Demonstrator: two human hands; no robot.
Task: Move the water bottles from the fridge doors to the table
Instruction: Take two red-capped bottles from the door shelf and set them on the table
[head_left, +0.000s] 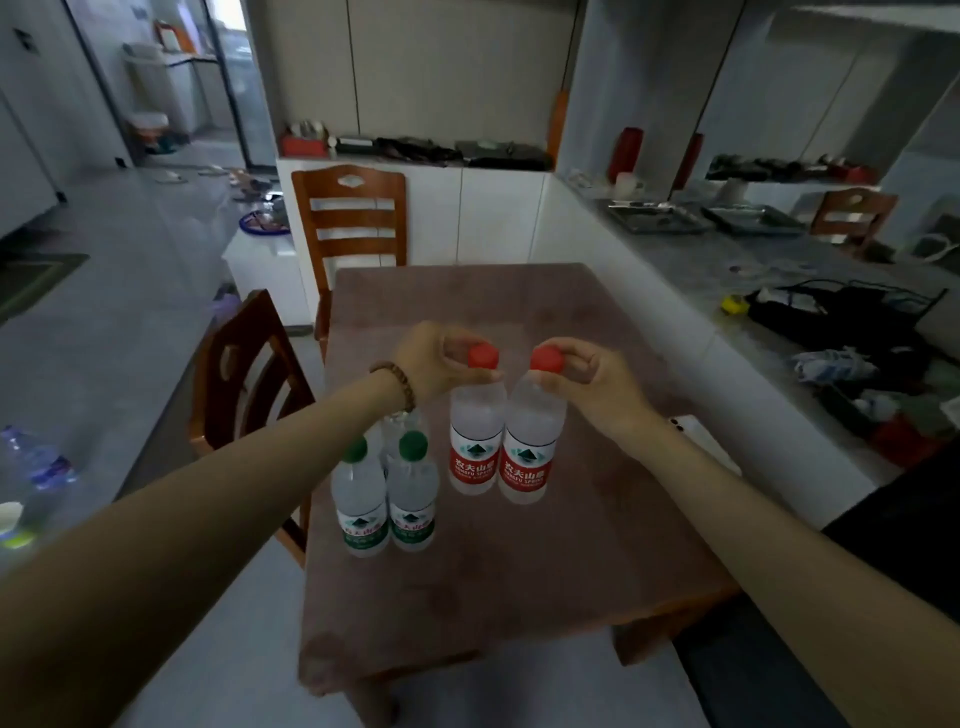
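Note:
Two red-capped, red-labelled water bottles stand upright side by side on the brown table (519, 571). My left hand (431, 364) grips the neck of the left red bottle (475, 447). My right hand (592, 384) grips the neck of the right red bottle (530, 457). I cannot tell whether their bases touch the tabletop. To their left stand two green-capped bottles, one (360, 499) beside the other (413, 493), with a third clear bottle (400, 421) partly hidden behind them under my left wrist.
A wooden chair (350, 218) stands at the table's far end and another chair (249, 374) at its left side. A white phone (696, 431) lies on the table by my right wrist. A cluttered grey counter (779, 291) runs along the right.

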